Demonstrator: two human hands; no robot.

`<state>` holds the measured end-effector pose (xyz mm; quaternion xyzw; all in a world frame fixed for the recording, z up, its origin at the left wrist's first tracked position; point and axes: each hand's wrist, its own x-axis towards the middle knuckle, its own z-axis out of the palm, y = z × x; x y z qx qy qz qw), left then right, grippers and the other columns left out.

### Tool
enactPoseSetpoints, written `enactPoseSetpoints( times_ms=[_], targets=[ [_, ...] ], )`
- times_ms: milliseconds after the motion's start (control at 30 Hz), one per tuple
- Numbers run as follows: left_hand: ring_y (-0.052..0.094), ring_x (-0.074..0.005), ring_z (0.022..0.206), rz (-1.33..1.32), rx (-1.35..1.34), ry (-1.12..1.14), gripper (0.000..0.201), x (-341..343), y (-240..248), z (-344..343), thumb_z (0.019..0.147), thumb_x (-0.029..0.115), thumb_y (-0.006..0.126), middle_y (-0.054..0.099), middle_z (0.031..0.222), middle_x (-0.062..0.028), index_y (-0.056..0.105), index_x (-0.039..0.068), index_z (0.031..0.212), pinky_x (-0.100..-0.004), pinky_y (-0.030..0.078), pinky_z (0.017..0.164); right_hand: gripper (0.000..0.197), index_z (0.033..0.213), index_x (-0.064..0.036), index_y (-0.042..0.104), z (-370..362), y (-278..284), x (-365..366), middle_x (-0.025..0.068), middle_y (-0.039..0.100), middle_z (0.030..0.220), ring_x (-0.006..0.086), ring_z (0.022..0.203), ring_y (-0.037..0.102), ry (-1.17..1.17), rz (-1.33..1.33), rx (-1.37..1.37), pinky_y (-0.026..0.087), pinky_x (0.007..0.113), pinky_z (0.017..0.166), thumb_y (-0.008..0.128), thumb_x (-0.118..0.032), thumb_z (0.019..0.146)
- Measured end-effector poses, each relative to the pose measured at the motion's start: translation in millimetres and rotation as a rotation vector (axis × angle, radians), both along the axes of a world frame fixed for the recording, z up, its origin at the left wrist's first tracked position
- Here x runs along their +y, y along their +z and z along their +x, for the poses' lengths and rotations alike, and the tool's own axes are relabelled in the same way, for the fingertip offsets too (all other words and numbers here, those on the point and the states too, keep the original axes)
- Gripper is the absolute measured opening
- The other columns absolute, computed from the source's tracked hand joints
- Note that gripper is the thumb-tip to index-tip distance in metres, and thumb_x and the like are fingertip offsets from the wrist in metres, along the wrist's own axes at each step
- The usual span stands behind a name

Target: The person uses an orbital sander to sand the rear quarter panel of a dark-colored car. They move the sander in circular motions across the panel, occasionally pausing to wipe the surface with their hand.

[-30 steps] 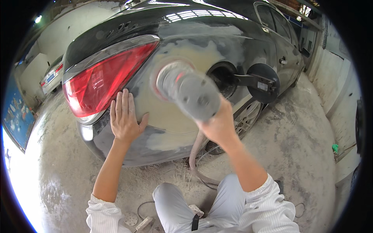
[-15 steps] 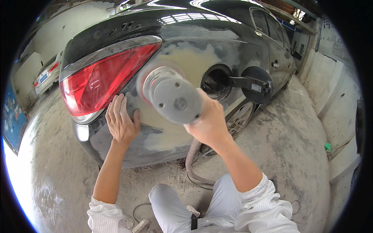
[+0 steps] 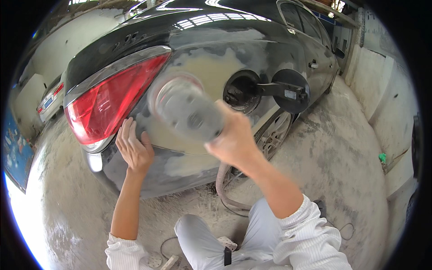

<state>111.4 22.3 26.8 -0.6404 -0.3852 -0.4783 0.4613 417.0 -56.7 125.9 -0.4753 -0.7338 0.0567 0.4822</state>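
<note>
My right hand is wrapped round the rear of a grey power sander, blurred by motion. Its round pad lies against the dark car's rear side panel, over a patch of yellowish filler. My left hand rests flat on the bodywork, fingers spread, just below the red tail light. Right of the sander, the round fuel flap hangs open beside the fuel filler recess. A ribbed hose runs down from near my right hand toward the floor.
The rear wheel sits below the fuel flap. A thin cable and a small pale block lie on the dusty concrete floor near my legs. A white car stands at the far left, and a pale wall runs along the right.
The sander has shifted slightly left and is more blurred, with my right hand still round it. The whole view has moved a little; my left hand stays at the same spot below the tail light.
</note>
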Motion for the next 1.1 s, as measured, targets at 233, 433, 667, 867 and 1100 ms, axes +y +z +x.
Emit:
enactPoseSetpoints(
  times_ms=[233, 433, 667, 867, 1100],
  targets=[
    [0.063, -0.0443, 0.136, 0.021, -0.005, 0.022, 0.046, 0, -4, -5, 0.107, 0.012, 0.067, 0.063, 0.151, -0.0245, 0.057, -0.007, 0.147, -0.0542, 0.046, 0.116, 0.042, 0.109, 0.0007, 0.067, 13, -21, 7, 0.022, 0.08, 0.089, 0.0428, 0.087, 0.08, 0.05, 0.065, 0.007, 0.064, 0.049, 0.081, 0.085, -0.005, 0.072],
    [0.058, -0.0447, 0.14, -0.011, 0.0, 0.064, 0.066, 2, -9, -3, 0.1, 0.031, 0.078, 0.06, 0.155, -0.0243, 0.055, -0.004, 0.15, -0.0552, 0.043, 0.119, 0.031, 0.107, 0.0054, 0.081, 67, -6, 52, 0.0086, 0.084, 0.093, 0.0205, 0.08, 0.078, 0.188, 0.138, 0.532, 0.063, 0.038, 0.078, 0.097, -0.012, 0.087],
    [0.061, -0.0461, 0.137, 0.02, 0.026, 0.087, 0.045, 8, -12, -7, 0.116, 0.026, 0.061, 0.062, 0.152, -0.0249, 0.056, -0.005, 0.149, -0.0573, 0.044, 0.116, 0.053, 0.114, -0.002, 0.066, 28, -76, 24, 0.0183, 0.078, 0.086, 0.0382, 0.084, 0.081, 0.155, 0.126, 0.209, 0.063, 0.045, 0.076, 0.088, -0.003, 0.066],
    [0.059, -0.0468, 0.139, 0.01, 0.062, 0.125, 0.048, 8, -11, -8, 0.116, 0.028, 0.061, 0.06, 0.155, -0.0249, 0.055, -0.004, 0.152, -0.0583, 0.044, 0.115, 0.058, 0.111, -0.0046, 0.061, 34, -86, 16, 0.0209, 0.074, 0.082, 0.0449, 0.078, 0.077, 0.086, 0.123, 0.131, 0.061, 0.048, 0.072, 0.089, -0.004, 0.06],
    [0.055, -0.0475, 0.141, 0.009, 0.095, 0.144, 0.075, 5, -9, 2, 0.108, 0.055, 0.07, 0.054, 0.158, -0.0285, 0.054, -0.002, 0.154, -0.0601, 0.042, 0.116, 0.032, 0.111, 0.001, 0.082, 99, -12, 71, 0.0118, 0.086, 0.1, 0.0218, 0.091, 0.081, 0.165, 0.17, 0.457, 0.065, 0.038, 0.086, 0.095, -0.013, 0.085]
  ],
)
